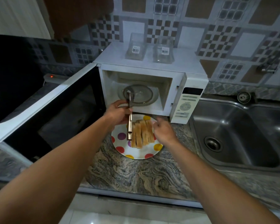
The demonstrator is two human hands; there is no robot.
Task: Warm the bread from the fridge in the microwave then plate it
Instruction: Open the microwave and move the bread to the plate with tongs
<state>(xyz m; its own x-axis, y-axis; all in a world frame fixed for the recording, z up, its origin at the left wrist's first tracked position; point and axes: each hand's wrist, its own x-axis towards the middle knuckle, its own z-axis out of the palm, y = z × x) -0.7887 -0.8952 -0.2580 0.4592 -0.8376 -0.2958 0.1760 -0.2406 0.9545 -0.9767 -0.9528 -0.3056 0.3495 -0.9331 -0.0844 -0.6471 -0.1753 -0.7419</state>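
Both forearms extend from the lower edge of the view over the granite countertop (136, 175) and converge on a white plate with coloured dots (138, 153). The plate sits on the countertop directly in front of the microwave (152, 67), with its far rim under the oven's front edge.

The bread (141, 135) is on the plate. It is a row of toasted slices standing on edge, packed side by side, in the far half of the plate.

The bread lies between the two hands:
- Left hand (118, 113): positioned behind and to the left of the bread, at the mouth of the oven cavity. Its fingers are wrapped around a metal utensil (130, 126). The utensil runs from the cavity opening down to the plate, and its lower end is just beside the leftmost slice.
- Right hand (164, 131): positioned at the right end of the row, fingers curled, fingertips at the outermost slice. Whether it grips the slice or only rests against it cannot be determined.

The microwave door (55, 110) is swung fully open to the left. Inside the cavity the glass turntable (141, 94) carries no bread. The control panel (186, 104) is on the right of the oven front.

Two clear containers with barcode labels (135, 47) stand side by side on top of the microwave. A stainless steel sink (233, 135) is set into the countertop just to the right of the oven. A patterned tiled wall (217, 29) runs behind both.
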